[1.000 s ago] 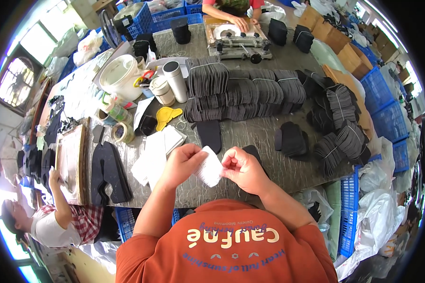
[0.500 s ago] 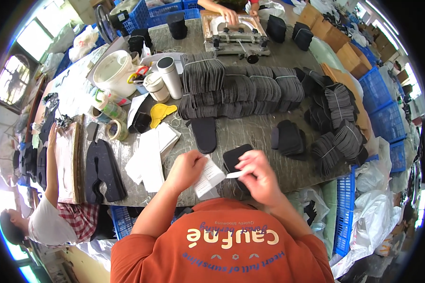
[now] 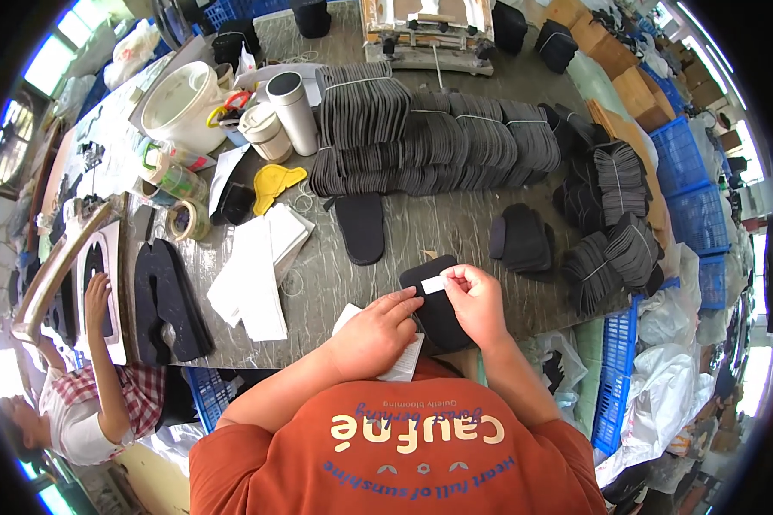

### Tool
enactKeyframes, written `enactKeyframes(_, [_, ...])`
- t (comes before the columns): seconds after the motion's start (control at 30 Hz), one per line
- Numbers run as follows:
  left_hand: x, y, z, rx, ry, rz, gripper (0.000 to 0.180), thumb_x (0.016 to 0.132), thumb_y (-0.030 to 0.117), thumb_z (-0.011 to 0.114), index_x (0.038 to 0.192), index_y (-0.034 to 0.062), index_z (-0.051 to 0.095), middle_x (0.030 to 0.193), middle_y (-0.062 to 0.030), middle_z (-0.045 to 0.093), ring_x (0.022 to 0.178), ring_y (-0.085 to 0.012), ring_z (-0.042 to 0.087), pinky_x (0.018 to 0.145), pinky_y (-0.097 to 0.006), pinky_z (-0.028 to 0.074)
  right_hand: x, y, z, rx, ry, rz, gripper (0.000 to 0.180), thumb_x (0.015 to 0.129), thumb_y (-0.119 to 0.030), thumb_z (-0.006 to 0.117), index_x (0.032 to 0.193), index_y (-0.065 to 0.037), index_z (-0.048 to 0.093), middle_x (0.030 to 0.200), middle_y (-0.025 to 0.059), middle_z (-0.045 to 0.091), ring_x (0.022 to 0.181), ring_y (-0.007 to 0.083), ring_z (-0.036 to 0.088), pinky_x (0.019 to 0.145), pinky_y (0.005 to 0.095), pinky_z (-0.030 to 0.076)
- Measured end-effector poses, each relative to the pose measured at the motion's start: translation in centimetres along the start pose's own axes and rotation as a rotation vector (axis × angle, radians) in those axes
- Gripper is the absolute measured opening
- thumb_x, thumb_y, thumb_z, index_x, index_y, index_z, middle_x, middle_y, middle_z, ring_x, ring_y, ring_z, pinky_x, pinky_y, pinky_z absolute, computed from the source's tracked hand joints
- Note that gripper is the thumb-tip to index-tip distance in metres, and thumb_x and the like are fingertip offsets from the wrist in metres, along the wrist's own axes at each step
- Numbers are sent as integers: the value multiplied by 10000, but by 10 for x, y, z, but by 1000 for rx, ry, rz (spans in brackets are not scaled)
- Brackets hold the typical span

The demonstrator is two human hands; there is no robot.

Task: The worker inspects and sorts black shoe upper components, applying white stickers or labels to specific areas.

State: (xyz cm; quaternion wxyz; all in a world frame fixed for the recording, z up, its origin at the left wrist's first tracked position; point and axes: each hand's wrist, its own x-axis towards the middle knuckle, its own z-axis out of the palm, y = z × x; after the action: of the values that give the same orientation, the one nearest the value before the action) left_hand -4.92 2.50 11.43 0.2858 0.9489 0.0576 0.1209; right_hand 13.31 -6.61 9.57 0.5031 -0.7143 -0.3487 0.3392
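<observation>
A: So, where does the small white label sit against the hands?

B: It is pinched between the thumb and fingertips of the right hand, lying over the upper edge of the black insole. The left hand is just to its left, fingertips stretched toward the label's free end, palm resting over a white sheet at the near edge of the worktop.

A: Which hand is nearer?

B: The right, since it already holds the label. The left fingertips look as if they touch or nearly touch the insole; I cannot tell which.

A: And the axes?

B: The label's long side runs roughly left to right, from one hand to the other. The insole's long axis runs away from the person, its near end under the right hand and close to the worktop's near edge.

A: Room to move?

B: Bare worktop lies beyond the insole. A single dark insole lies up and to the left, a small pile of black pieces up and to the right, both apart from it. A white paper stack lies well left. To my eye, the near edge is the tightest side.
</observation>
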Motion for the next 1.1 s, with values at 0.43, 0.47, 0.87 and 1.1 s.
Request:
enactKeyframes(0.43, [2,-1,0,-36,-4,7,178,772,129,648,775,-22,554,1238,-200,539,1184,-350,489,957,-409,443,2,9,4,-44,45,-48,45,825,17,613,858,44,629,745,68,629,622,84,561,569,243,461])
enactKeyframes(0.47, [3,-1,0,-36,-5,8,178,772,129,648,775,-22,554,1238,-200,539,1184,-350,489,957,-409,443,2,9,5,-78,56,-62,44,822,16,617,853,44,631,747,72,632,621,88,565,567,244,462])
enactKeyframes(0.87, [12,-2,4,95,-5,60,179,788,151,586,781,-27,572,1257,-240,517,1021,-329,530,959,-425,417,3,2,6,-166,126,11,441,777,15,681,1155,-23,457,673,42,608,587,68,557,555,234,457])
enactKeyframes(1.1, [18,-3,5,111,-45,48,177,789,155,592,778,-22,584,1240,-220,534,998,-314,524,976,-439,385,10,-8,8,-500,103,38,333,771,-34,682,1062,-41,520,707,88,574,574,212,583,562,328,476])
